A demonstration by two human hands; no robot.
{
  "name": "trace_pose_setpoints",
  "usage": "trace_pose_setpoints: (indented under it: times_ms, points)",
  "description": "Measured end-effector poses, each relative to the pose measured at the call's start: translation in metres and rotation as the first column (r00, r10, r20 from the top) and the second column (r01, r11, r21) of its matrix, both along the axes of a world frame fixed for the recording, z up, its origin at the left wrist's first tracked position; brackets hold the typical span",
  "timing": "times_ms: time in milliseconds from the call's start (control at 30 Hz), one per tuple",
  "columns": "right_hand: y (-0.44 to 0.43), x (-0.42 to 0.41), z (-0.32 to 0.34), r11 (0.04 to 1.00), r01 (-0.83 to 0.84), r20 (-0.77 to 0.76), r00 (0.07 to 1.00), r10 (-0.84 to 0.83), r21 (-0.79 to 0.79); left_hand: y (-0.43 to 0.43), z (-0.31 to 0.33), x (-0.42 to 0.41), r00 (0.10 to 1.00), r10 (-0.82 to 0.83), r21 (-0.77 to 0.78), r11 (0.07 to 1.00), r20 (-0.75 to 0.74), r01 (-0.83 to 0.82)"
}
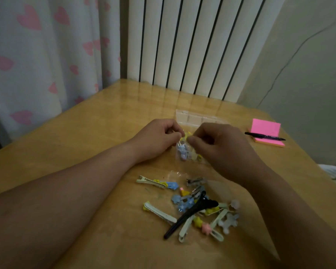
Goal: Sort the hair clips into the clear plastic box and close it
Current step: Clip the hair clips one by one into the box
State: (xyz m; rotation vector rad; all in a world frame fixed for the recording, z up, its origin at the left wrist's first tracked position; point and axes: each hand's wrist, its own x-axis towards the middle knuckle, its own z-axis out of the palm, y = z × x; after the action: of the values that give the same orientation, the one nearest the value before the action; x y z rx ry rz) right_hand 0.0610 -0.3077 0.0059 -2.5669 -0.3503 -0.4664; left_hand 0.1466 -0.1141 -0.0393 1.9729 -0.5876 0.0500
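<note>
1. The wooden counter [85, 136] fills the lower view, with a white ribbed radiator [192, 45] behind it and a curtain with pink hearts [37, 55] to the left.
2. The clear plastic box [194, 118] lies on the counter just beyond both hands, its compartments showing faintly; whether its lid is open I cannot tell.
3. The left hand [157, 140] and right hand [219, 146] are brought close together, fingertips pinched on the top of a small clear bag [186, 152] holding little yellow, blue and pink clips; the bag hangs between them.
4. A pile of loose hair clips [194, 208] lies on the counter nearer the person, between the two forearms; a long black clip [186, 216] lies across it.
5. A pale green clip with a blue star [157, 183] lies apart, left of the pile.
6. A pink sticky-note pad [266, 134] sits to the right, with a black pen [264, 136] across it.
</note>
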Motion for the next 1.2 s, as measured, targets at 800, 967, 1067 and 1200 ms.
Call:
trace_pose_setpoints:
  times_ms: [800,967,1067,1200]
  points:
    - [-0.04,0.012,0.007,0.974,0.159,-0.004,0.987,-0.161,0.162,0.0,-0.007,0.009,1.0,-0.009,-0.007,1.0,0.01,0.009]
    - [-0.062,0.022,-0.009,0.945,0.306,-0.134,0.938,-0.319,-0.113,0.001,-0.01,0.011,1.0,-0.014,-0.02,1.0,0.0,0.014]
    - [-0.059,0.026,-0.01,0.932,0.322,-0.161,0.924,-0.348,-0.163,0.0,-0.01,0.012,1.0,-0.012,-0.02,1.0,0.007,0.012]
    - [-0.061,0.031,-0.007,0.926,0.332,-0.225,0.902,-0.368,-0.182,0.0,-0.008,0.01,1.0,-0.013,-0.015,1.0,0.0,0.013]
